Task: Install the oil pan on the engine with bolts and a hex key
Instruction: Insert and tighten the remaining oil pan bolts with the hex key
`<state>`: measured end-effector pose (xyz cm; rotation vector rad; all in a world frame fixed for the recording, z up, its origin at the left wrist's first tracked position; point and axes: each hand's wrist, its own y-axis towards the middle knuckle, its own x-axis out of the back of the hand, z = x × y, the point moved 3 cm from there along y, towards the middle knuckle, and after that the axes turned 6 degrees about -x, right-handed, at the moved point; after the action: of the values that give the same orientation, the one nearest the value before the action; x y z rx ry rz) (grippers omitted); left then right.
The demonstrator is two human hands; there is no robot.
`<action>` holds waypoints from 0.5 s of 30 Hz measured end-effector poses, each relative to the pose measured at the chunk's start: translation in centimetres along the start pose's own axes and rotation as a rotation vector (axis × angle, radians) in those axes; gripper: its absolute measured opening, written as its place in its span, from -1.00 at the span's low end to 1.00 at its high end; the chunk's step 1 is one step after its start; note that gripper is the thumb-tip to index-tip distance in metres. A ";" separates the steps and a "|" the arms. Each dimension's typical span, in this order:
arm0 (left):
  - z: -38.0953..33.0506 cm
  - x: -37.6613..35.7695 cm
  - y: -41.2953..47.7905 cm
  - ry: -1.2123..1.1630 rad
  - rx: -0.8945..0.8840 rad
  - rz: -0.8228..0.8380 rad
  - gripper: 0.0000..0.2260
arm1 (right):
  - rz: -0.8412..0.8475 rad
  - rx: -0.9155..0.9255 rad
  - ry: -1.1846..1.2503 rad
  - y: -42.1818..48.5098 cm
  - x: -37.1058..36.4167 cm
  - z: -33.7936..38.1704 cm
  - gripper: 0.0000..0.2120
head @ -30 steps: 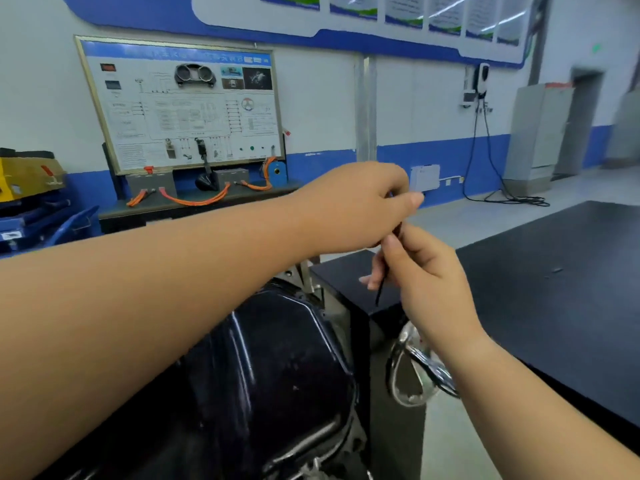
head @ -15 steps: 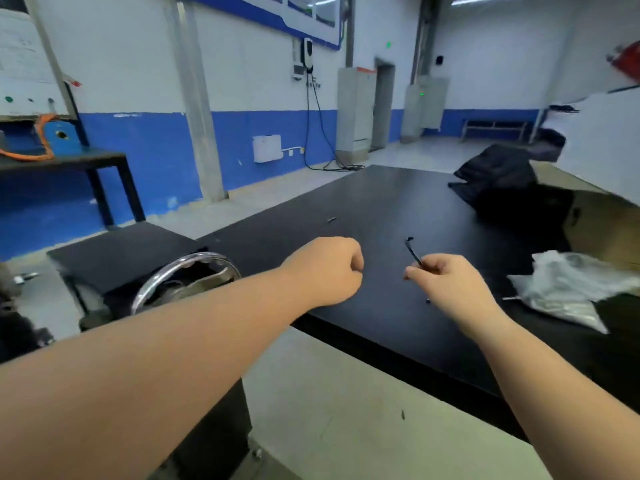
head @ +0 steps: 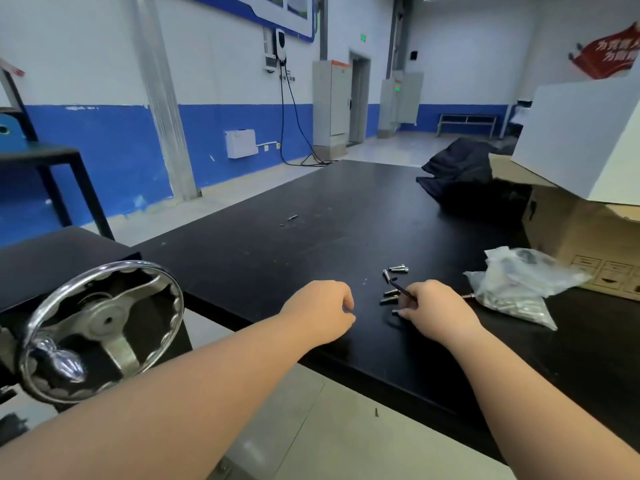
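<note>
The step in hand looks like collecting bolts for the oil pan. The right hand (head: 436, 315) pinches a thin black hex key (head: 401, 290), whose bent end points up and to the left, and its fingertips reach down to one bolt (head: 396, 311) lying on the black surface (head: 277, 258). More loose bolts (head: 398, 269) are scattered just beyond it, with a plastic bag (head: 512, 292) of further hardware near them on the right, in front of a cardboard box (head: 571, 244).

The left hand (head: 320, 311) sits low over the surface with its fingers curled under; I cannot tell whether it holds anything. The oil pan and engine are out of view; only a shiny handwheel (head: 104, 327) shows at the left.

To do this well, the key should stay tucked against the palm so the fingertips are free for the bolt. The bolts are small and round and would likely roll if nudged, so each is best pinched across its shank, not pushed. Passing each one to the left hand would probably be surer than juggling bolts and key in one hand — and gathering several now would save trips back.
</note>
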<state>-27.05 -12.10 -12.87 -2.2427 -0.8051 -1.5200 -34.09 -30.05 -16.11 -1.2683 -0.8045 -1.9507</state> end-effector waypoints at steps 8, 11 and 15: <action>-0.1 4.1 -2.8 -0.067 -0.071 -0.003 -0.75 | -0.004 0.204 0.246 -3.4 1.9 6.0 -0.82; 1.2 6.8 -5.0 -0.350 0.013 0.007 -0.80 | -0.004 0.352 0.444 -5.1 3.2 11.8 -0.83; 4.8 12.1 -9.3 -0.598 0.159 -0.015 -0.85 | 0.036 0.455 0.721 -7.2 3.8 18.6 -0.86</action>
<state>-25.79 1.26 -4.03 -2.5900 -1.0539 -0.7416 -31.33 -12.01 -7.26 -0.2689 -0.7645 -1.8516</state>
